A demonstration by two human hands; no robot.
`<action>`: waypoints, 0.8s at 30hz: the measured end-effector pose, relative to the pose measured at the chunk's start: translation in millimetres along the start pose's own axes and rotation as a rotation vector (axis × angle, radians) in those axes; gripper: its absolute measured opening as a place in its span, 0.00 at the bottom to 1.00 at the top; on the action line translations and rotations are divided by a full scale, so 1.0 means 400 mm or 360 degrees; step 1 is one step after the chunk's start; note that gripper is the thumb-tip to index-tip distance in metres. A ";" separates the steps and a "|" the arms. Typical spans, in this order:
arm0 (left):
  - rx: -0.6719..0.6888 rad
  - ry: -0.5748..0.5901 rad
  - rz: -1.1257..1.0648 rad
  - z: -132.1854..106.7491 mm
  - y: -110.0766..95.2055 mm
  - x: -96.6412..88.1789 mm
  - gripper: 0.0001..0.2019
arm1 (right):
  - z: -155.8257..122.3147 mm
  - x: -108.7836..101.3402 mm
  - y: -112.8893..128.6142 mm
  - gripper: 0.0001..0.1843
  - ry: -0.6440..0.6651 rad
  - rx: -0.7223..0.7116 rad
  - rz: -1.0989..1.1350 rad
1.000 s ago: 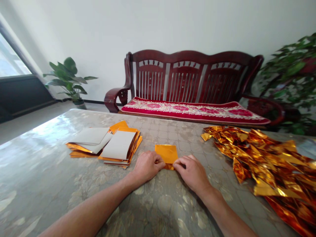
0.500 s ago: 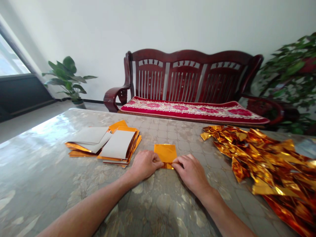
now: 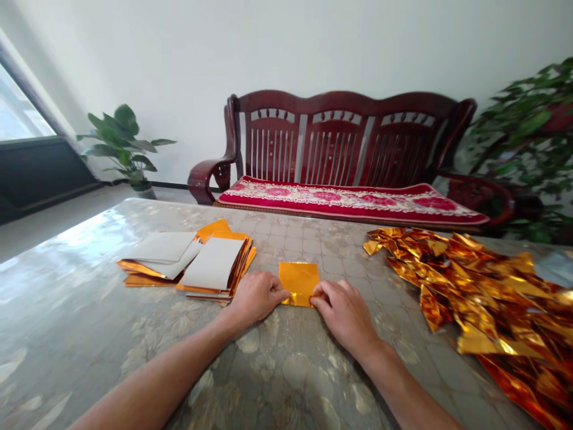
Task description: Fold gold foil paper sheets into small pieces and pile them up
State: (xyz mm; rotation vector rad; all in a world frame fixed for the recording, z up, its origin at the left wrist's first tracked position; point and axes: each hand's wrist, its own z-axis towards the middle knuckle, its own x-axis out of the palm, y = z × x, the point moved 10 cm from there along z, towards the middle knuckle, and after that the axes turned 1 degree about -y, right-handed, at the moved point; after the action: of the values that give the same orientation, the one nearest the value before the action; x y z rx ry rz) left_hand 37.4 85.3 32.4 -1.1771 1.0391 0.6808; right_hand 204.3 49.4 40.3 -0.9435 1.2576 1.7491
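A small sheet of gold foil paper [image 3: 299,279] lies on the table in front of me, its near edge folded into a narrow strip. My left hand [image 3: 257,295] pinches the sheet's near left corner between thumb and fingers. At the near right corner, my right hand [image 3: 342,310] has its thumb and forefinger closed on the foil. Left of my left hand is a stack of gold paper with grey-white backs [image 3: 212,263]. Off to the right spreads a heap of folded gold foil pieces [image 3: 470,286].
The table [image 3: 179,346] has a glossy, patterned cover. Behind it stands a dark red wooden bench [image 3: 340,143] with a red floral seat cover [image 3: 349,200]. A potted plant [image 3: 123,146] stands at the back left, and leafy greenery [image 3: 532,131] is at the right.
My left hand has slid slightly left along the near edge, showing more of the folded strip. My right hand has barely moved, and the sheet stays in place.
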 end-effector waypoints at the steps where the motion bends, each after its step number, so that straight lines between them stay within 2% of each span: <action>1: 0.0000 0.0004 0.0010 0.001 -0.001 -0.001 0.16 | 0.000 0.001 0.000 0.03 0.0003 0.0000 0.0008; 7: -0.0009 0.0037 0.0072 0.003 0.001 0.004 0.17 | -0.001 0.004 -0.001 0.03 0.0003 -0.0015 0.0011; 15: 0.0061 -0.0086 0.0201 -0.008 -0.017 -0.014 0.15 | 0.000 0.006 0.006 0.04 -0.0003 -0.0043 -0.0004; 24: 0.0097 -0.0116 0.0277 -0.015 -0.019 -0.009 0.14 | 0.000 0.010 0.004 0.03 0.0009 -0.0033 -0.0012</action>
State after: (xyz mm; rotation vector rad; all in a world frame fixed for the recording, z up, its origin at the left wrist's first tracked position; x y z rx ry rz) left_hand 40.7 77.8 38.5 -1.0097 1.1018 0.8167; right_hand 201.2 49.5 37.5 -0.9649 1.2401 1.7576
